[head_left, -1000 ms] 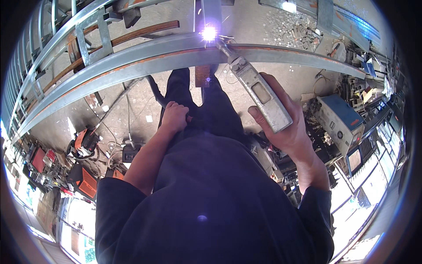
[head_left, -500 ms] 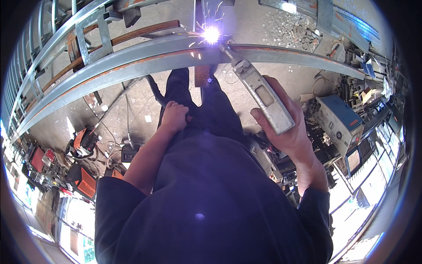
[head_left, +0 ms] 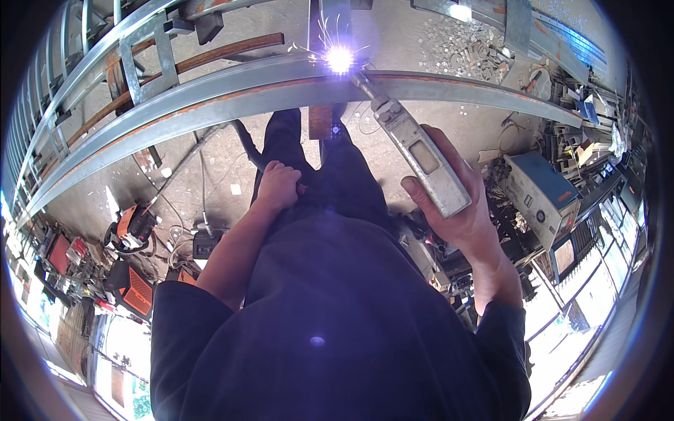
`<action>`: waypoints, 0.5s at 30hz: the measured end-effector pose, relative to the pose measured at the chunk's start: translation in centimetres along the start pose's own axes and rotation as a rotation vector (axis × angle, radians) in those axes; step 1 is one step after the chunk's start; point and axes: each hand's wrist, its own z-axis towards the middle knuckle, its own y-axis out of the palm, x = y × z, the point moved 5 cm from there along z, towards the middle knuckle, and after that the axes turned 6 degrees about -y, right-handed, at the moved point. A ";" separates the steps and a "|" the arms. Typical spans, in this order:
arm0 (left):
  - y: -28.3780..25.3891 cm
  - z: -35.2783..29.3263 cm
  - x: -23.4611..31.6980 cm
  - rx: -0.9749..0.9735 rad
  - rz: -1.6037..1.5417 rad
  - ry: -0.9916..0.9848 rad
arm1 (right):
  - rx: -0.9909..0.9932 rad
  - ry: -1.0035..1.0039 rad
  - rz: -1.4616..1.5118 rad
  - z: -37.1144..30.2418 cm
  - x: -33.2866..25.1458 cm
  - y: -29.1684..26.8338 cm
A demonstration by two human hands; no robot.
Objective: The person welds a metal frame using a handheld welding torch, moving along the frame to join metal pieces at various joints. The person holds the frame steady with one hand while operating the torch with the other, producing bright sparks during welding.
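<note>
In my right hand (head_left: 467, 210) is a grey, boxy welding torch (head_left: 439, 179), the fingers and thumb wrapped about its lower body. Its narrow nozzle reaches up and left to a bright arc (head_left: 340, 60) throwing sparks, where a long galvanised steel beam (head_left: 232, 98) meets a crosswise steel piece (head_left: 335, 21). The glare hides the joint itself. My left hand (head_left: 279, 186) rests closed against my thigh. A small red end shows beside its fingers, and a thick black length (head_left: 247, 146) runs up from near it; what it grips is mostly hidden.
A rusty brown bar (head_left: 232, 50) and a steel frame (head_left: 147, 63) lie at the upper left. Below the beam are cables, an orange-and-black machine (head_left: 132, 288) and a black box (head_left: 207, 243). At right stand a grey metal cabinet (head_left: 537, 196) and cluttered scrap (head_left: 484, 52).
The arc and torch nozzle have shifted slightly right and down along the joint, and the spark spray has changed shape. My left hand stays on my thigh.
</note>
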 end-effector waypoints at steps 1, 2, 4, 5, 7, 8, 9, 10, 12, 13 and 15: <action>0.0 0.0 0.1 0.002 -0.001 -0.001 | -0.007 0.007 0.011 0.0 0.0 -0.1; -0.1 -0.1 0.1 0.003 -0.002 -0.001 | -0.014 0.014 0.021 0.1 0.0 -0.2; 0.1 0.0 0.2 0.016 -0.002 0.002 | -0.019 0.017 0.020 0.0 0.0 -0.3; 0.1 0.0 0.2 0.022 -0.002 0.005 | -0.017 0.013 0.008 0.0 -0.1 -0.3; 0.2 0.0 0.3 0.010 0.005 -0.001 | -0.020 0.015 -0.005 -0.1 -0.1 -0.4; 0.1 0.0 0.3 0.005 0.008 -0.005 | -0.025 0.020 -0.006 -0.1 -0.1 -0.4; 0.1 0.0 0.4 0.003 0.004 -0.006 | -0.031 0.026 -0.006 -0.1 -0.1 -0.4; 0.1 0.0 0.4 0.001 0.002 -0.003 | -0.026 0.024 -0.007 -0.1 -0.1 -0.5; 0.0 0.1 0.4 -0.005 0.002 0.002 | -0.017 0.020 -0.009 -0.3 -0.1 -0.5; 0.1 0.1 0.5 -0.006 0.001 0.001 | -0.017 0.022 -0.006 -0.3 -0.1 -0.5; 0.1 0.1 0.5 -0.005 0.001 -0.001 | -0.016 0.026 -0.002 -0.3 -0.1 -0.6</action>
